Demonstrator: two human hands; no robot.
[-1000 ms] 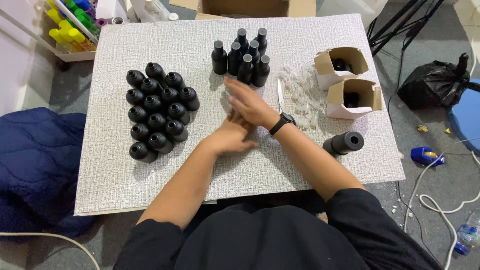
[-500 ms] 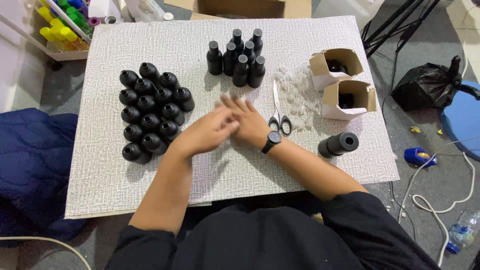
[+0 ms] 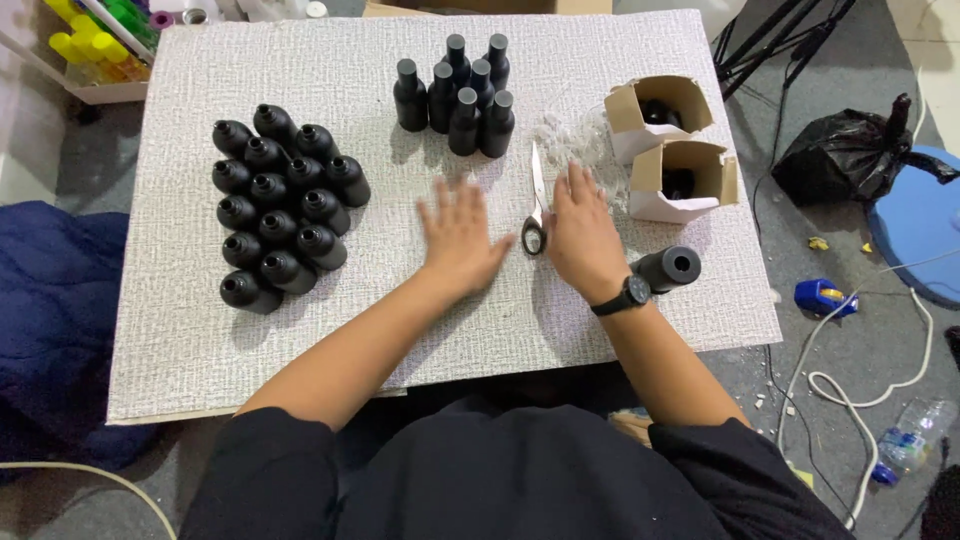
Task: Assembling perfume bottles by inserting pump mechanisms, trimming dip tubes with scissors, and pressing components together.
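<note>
Scissors point(image 3: 537, 205) handles partly hidden by right hand point(image 3: 585, 237) — box point(image 3: 660, 115) contents dark.

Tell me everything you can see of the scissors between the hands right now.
The scissors lie flat on the white textured mat, blades shut and pointing away from the person, toward the clear plastic scraps. The blades look like pale metal; the dark looped handles sit at the near end. They rest between the left hand and the right hand, both spread flat on the mat. The right hand's thumb lies against or very near the handles; neither hand grips them.

Head camera, steeply downward (near)
</note>
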